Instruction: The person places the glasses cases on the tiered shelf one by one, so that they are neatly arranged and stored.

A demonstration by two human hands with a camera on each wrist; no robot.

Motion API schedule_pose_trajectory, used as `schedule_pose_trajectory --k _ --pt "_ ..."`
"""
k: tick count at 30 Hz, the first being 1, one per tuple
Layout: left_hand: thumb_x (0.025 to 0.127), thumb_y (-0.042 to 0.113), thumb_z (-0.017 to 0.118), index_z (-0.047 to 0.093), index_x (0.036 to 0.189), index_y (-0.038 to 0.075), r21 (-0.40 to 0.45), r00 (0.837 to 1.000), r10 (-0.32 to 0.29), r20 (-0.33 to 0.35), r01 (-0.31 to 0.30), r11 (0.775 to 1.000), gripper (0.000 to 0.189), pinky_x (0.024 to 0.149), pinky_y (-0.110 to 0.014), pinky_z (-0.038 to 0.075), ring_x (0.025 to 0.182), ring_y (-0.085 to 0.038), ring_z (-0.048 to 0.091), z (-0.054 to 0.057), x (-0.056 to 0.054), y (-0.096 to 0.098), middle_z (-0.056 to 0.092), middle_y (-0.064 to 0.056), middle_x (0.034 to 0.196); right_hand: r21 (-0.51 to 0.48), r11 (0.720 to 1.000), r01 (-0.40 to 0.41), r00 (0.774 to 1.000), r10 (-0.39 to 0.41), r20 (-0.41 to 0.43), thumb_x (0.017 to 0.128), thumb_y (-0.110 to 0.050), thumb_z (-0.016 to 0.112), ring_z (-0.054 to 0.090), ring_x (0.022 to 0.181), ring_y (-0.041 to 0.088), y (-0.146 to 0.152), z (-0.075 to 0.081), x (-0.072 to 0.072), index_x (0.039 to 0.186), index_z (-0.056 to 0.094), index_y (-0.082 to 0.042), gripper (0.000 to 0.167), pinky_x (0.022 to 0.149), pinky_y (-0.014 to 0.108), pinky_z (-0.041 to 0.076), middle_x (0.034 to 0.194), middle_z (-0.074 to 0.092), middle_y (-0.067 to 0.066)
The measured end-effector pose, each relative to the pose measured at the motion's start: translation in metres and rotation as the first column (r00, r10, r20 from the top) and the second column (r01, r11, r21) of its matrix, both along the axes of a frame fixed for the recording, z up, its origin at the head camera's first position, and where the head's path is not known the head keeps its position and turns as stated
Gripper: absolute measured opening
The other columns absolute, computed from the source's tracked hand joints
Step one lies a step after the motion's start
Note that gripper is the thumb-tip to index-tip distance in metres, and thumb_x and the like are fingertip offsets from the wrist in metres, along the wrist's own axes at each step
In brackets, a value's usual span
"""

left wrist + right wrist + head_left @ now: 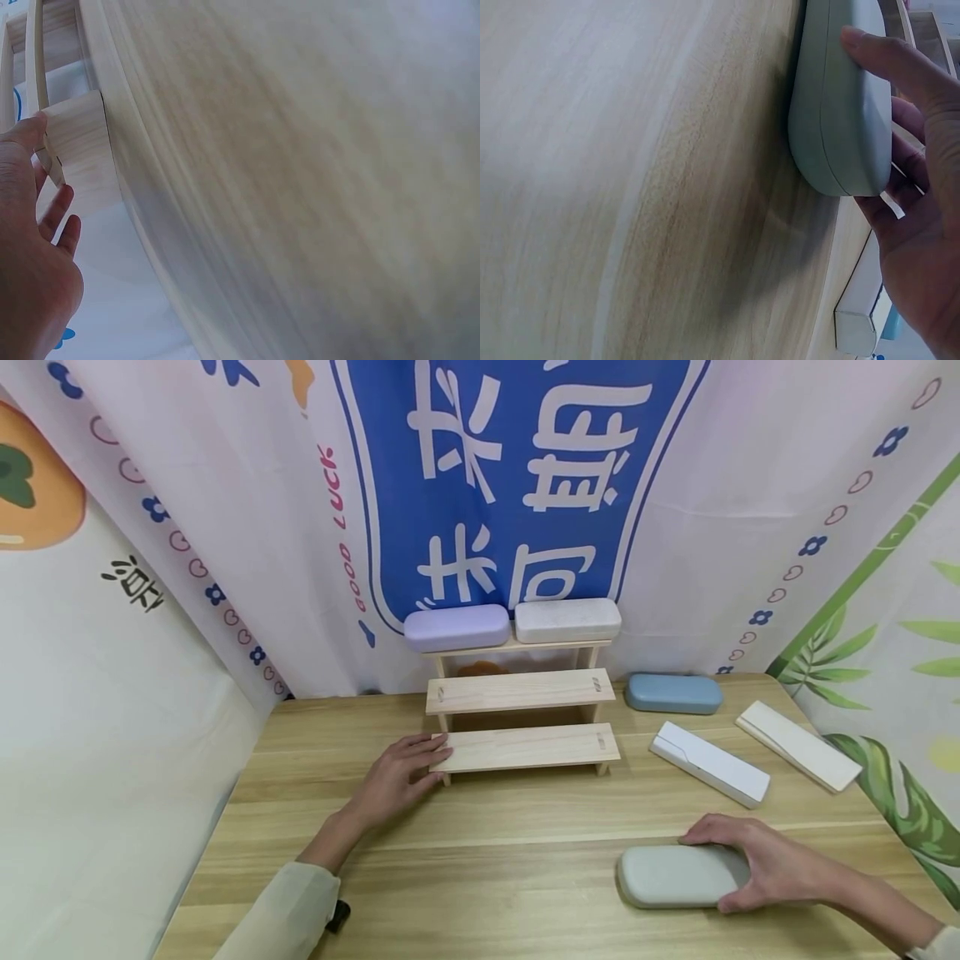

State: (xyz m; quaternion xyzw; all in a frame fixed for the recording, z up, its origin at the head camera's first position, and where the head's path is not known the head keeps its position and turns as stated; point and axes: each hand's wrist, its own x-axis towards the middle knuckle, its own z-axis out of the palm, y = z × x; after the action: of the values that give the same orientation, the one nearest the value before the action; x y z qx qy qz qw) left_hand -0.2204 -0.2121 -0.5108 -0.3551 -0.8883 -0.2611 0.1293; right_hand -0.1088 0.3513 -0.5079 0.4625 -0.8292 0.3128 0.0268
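My right hand (765,860) holds a grey-green glasses case (667,877) by its right end, thumb on the near side and fingers on the far side. In the right wrist view the case (840,105) is close over the table, with a shadow beside it. My left hand (401,777) grips the left end of the lowest shelf of a three-step wooden stand (525,747), fingertips on top and thumb at its front edge. A lilac glasses case (457,627) and a white glasses case (567,620) lie side by side on the top step.
Right of the stand, a blue glasses case (673,693), a slim white case (711,763) and a cream flat case (798,745) lie on the wooden table (487,877). A printed curtain (285,527) hangs behind. A small black object (339,916) is by my left sleeve.
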Motion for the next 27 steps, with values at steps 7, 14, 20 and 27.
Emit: schedule_pose_trajectory --k 7,14,20,27 --pt "0.095 0.015 0.081 0.071 0.139 0.011 -0.002 1.000 0.003 0.002 -0.003 1.000 0.045 0.115 -0.062 0.044 0.138 -0.040 0.057 0.000 0.000 0.000 0.061 -0.009 0.152 -0.005 1.000 0.009 1.000 -0.009 0.011 0.064 -0.025 0.101 0.065 0.102 0.007 0.000 -0.003 0.000 0.134 0.069 -0.014 0.077 0.080 0.017 0.051 0.123 0.070 -0.004" --pt "0.093 0.012 0.083 0.072 0.137 0.009 0.008 1.000 -0.009 -0.025 0.009 1.000 0.045 0.113 -0.061 0.047 0.136 -0.039 0.059 -0.002 -0.001 0.000 0.062 -0.011 0.150 -0.006 0.999 0.036 0.999 -0.036 -0.016 0.061 -0.025 0.101 0.065 0.100 0.006 -0.002 -0.001 0.000 0.132 0.070 -0.016 0.077 0.080 0.015 0.050 0.120 0.071 -0.006" --pt "0.095 0.014 0.082 0.071 0.138 0.010 0.000 1.000 -0.009 -0.013 0.009 1.000 0.045 0.115 -0.060 0.045 0.138 -0.038 0.058 -0.001 -0.001 -0.001 0.061 -0.009 0.151 0.009 0.999 0.048 0.999 -0.048 -0.022 0.061 -0.026 0.100 0.064 0.100 0.005 -0.004 0.002 -0.003 0.131 0.071 -0.019 0.076 0.080 0.015 0.050 0.120 0.071 -0.009" --pt "0.094 0.015 0.083 0.072 0.138 0.011 -0.007 1.000 -0.012 -0.015 0.012 1.000 0.046 0.115 -0.060 0.046 0.138 -0.038 0.058 0.000 -0.001 0.000 0.061 -0.009 0.152 0.047 0.997 0.055 0.998 -0.054 -0.011 0.064 -0.027 0.098 0.064 0.101 0.002 -0.013 0.009 -0.009 0.131 0.070 -0.024 0.073 0.079 0.019 0.052 0.120 0.069 -0.014"
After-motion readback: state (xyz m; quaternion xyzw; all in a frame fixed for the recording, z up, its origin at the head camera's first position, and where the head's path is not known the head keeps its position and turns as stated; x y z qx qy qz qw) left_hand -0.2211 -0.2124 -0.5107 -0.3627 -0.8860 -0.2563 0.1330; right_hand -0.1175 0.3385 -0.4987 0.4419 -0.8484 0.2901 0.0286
